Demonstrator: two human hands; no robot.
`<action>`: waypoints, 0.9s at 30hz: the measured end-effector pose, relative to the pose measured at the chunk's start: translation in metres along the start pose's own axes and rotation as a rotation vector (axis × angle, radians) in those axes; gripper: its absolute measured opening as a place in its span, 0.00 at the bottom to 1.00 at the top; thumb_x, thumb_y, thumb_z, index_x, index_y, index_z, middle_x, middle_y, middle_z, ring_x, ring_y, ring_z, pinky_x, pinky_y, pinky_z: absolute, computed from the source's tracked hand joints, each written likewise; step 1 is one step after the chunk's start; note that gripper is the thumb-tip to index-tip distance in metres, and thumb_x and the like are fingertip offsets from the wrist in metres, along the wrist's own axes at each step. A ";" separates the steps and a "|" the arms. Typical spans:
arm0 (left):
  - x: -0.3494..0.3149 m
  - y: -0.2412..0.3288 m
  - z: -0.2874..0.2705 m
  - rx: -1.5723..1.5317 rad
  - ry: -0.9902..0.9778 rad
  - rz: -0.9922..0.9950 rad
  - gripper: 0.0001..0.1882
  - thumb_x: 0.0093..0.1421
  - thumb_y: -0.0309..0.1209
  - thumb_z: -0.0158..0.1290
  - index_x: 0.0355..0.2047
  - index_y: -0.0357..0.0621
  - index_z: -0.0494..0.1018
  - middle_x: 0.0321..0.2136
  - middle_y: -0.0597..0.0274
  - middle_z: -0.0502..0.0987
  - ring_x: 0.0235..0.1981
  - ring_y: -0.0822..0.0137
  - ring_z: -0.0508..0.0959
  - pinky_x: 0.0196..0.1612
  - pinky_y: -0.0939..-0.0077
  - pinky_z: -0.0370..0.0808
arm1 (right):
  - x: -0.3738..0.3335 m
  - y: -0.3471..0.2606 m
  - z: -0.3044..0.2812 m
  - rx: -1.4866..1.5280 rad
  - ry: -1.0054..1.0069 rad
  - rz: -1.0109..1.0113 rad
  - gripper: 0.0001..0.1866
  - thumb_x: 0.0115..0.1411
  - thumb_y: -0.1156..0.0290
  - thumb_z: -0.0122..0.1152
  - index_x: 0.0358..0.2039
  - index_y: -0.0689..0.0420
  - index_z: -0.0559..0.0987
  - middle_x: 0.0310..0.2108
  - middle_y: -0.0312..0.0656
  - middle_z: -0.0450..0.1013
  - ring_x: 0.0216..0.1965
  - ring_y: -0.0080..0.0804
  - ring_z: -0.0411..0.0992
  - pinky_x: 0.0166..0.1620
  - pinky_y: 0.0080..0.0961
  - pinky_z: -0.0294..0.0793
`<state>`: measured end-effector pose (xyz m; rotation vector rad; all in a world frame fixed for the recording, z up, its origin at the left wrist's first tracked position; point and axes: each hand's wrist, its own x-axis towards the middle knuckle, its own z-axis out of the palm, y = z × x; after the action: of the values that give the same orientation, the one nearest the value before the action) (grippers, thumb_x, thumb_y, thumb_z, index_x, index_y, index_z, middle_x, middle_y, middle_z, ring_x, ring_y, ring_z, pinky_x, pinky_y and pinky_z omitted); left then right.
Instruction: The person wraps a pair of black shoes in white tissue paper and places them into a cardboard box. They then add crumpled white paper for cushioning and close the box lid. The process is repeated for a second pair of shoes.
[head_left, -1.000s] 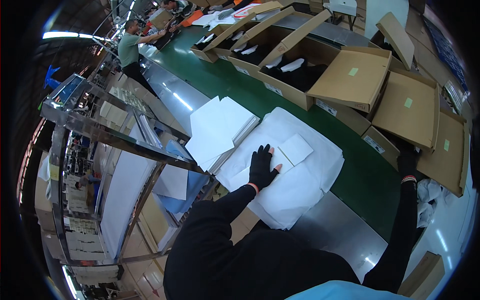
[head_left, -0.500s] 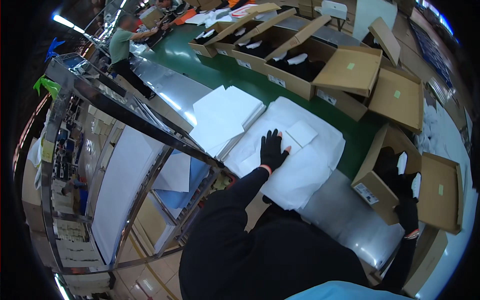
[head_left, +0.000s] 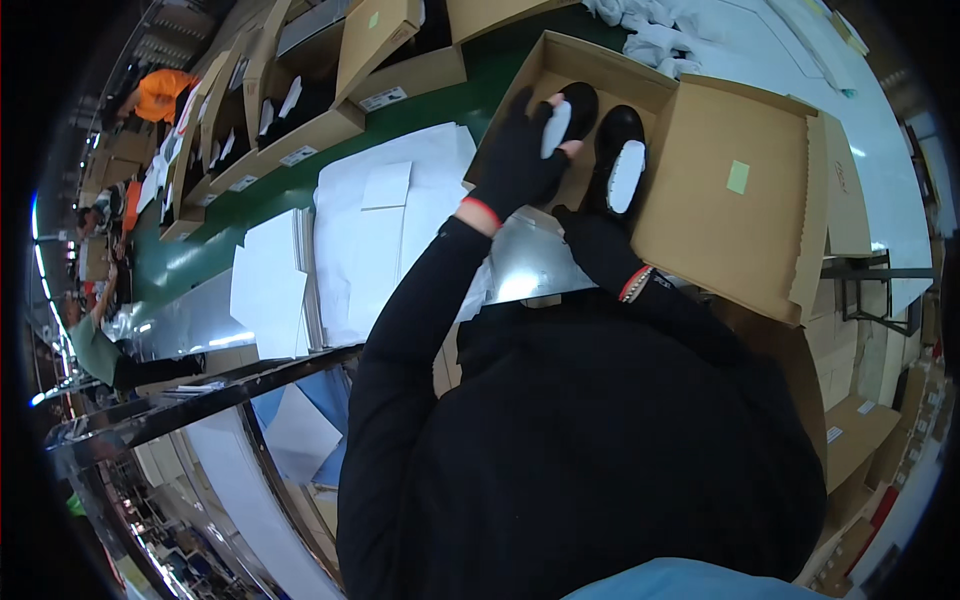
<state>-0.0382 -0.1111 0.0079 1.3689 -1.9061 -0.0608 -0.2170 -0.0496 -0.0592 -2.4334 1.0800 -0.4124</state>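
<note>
Belt: green conveyor point(head_left: 300, 190) carries open boxes; the box in hand sits at its near edge, so a shove could tip it off toward the person.
Box: open cardboard shoe box point(head_left: 740, 230) has its lid flap hanging right; a sleeve could catch it and drag the box.
Paper: white tissue sheets point(head_left: 380, 240) lie loose left of the box and could slide away.
Shoes: two black shoes point(head_left: 618, 140) sit inside the box; white stuffing may pop out if pressed crooked.
Left hand point(head_left: 520, 160): gloved, fingers closed around white stuffing at the left shoe.
Right hand point(head_left: 590, 240): gloved, at the box's near wall; finger spread cannot be told.
</note>
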 end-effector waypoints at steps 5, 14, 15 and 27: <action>0.025 0.002 0.019 0.050 -0.394 -0.131 0.23 0.55 0.34 0.55 0.53 0.57 0.69 0.56 0.44 0.65 0.47 0.45 0.74 0.50 0.57 0.72 | 0.003 0.000 0.002 -0.034 0.017 -0.028 0.27 0.53 0.78 0.53 0.56 0.59 0.67 0.26 0.44 0.72 0.27 0.42 0.72 0.31 0.38 0.70; 0.015 0.069 0.031 0.031 -0.288 -0.058 0.55 0.37 0.57 0.63 0.62 0.41 0.58 0.62 0.26 0.47 0.65 0.33 0.45 0.67 0.47 0.40 | 0.001 0.020 0.033 -0.458 -0.262 0.130 0.25 0.67 0.62 0.37 0.63 0.56 0.59 0.62 0.47 0.58 0.65 0.39 0.52 0.67 0.39 0.49; 0.016 0.074 0.022 0.084 -0.368 -0.144 0.55 0.36 0.55 0.65 0.62 0.43 0.59 0.62 0.25 0.48 0.65 0.32 0.46 0.67 0.48 0.41 | 0.005 0.016 0.024 -0.495 -0.249 0.094 0.23 0.66 0.63 0.40 0.60 0.57 0.62 0.58 0.48 0.62 0.61 0.41 0.57 0.63 0.40 0.53; 0.013 -0.019 -0.059 -0.422 0.072 -0.399 0.36 0.47 0.48 0.62 0.51 0.38 0.69 0.47 0.44 0.69 0.47 0.51 0.72 0.49 0.62 0.69 | 0.007 0.005 -0.005 -0.202 -0.079 -0.072 0.16 0.62 0.70 0.49 0.49 0.62 0.69 0.25 0.51 0.73 0.27 0.48 0.74 0.31 0.42 0.70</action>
<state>0.0103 -0.1073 0.0478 1.4066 -1.4307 -0.5687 -0.2177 -0.0591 -0.0573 -2.6477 1.0478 -0.2373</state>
